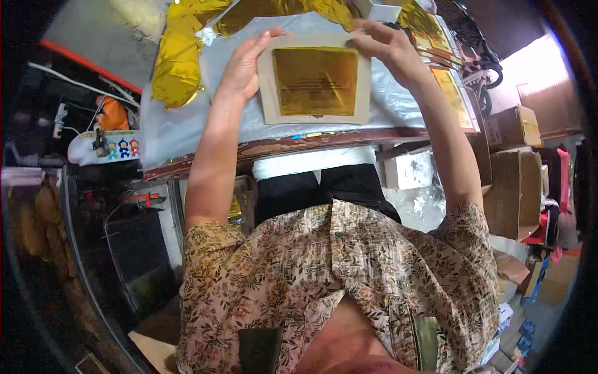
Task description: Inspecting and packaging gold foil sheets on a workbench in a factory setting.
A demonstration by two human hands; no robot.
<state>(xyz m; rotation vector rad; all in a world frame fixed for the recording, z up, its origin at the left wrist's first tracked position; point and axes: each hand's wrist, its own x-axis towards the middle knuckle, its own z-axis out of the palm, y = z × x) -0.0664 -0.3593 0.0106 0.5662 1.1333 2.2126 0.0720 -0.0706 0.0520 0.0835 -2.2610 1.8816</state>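
A flat beige board (269, 106), looking like cardboard, lies near the table's front edge. On its face rests a square of shiny gold foil (316, 81), slightly creased. My left hand (244, 65) is closed along the board's left edge, its fingertips reaching the upper left corner. Over at the upper right corner, my right hand (393, 53) has its thumb and fingers bent around the edge; its fingertips are a little blurred. Crumpled gold foil (176, 71) lies on the table to the left of my left hand.
Clear plastic sheeting (215, 134) covers the table. More gold foil (324, 11) lies along its far side, and gold sheets (451, 93) are stacked at the right. Cardboard boxes (511, 193) stand beyond on the right. A white power strip (60, 118) sits at the left.
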